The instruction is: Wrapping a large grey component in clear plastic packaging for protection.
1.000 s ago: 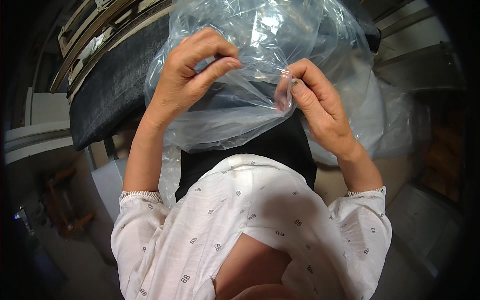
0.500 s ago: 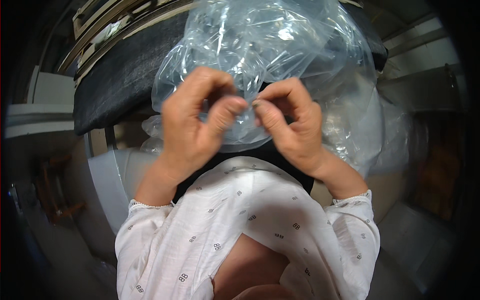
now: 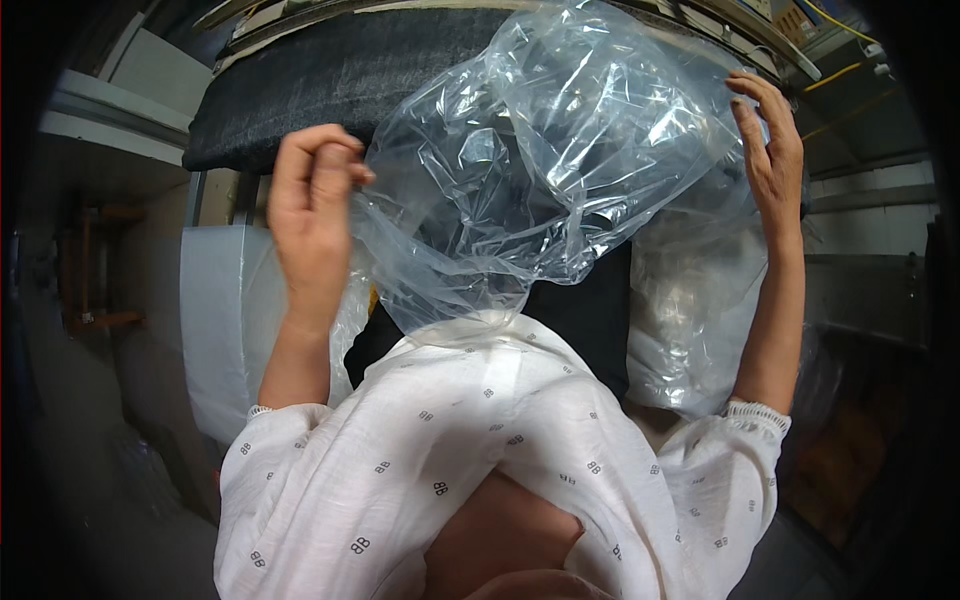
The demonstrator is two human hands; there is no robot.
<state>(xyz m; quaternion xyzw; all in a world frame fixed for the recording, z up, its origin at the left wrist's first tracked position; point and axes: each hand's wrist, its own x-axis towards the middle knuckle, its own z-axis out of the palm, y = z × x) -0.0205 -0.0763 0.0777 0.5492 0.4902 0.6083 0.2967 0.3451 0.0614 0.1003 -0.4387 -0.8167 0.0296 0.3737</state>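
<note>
A large clear plastic bag (image 3: pixel 560 150) spreads, crumpled and shiny, over my lap and the dark padded surface in front of me. At its left edge my left hand (image 3: pixel 312 215) is closed, thumb pressed to curled fingers, with a bit of the film in the pinch. Out by the bag's right edge is my right hand (image 3: pixel 772 150), its fingers stretched forward and thumb apart from them. The film lies beside or against its fingertips; firm contact is hard to make out. The bag's near end hangs down to my white shirt.
Behind the bag runs a black padded surface (image 3: pixel 300 90) with wooden slats (image 3: pixel 330 12) beyond it. More clear plastic (image 3: pixel 690 320) bulges beside my right thigh. At my left stands a whitish sheet or panel (image 3: pixel 212 320). A yellow cable (image 3: pixel 835 22) shows at the far right.
My hands have moved from close together at the middle to wide apart, the right one farther out and forward. The bag has spread open between them.
</note>
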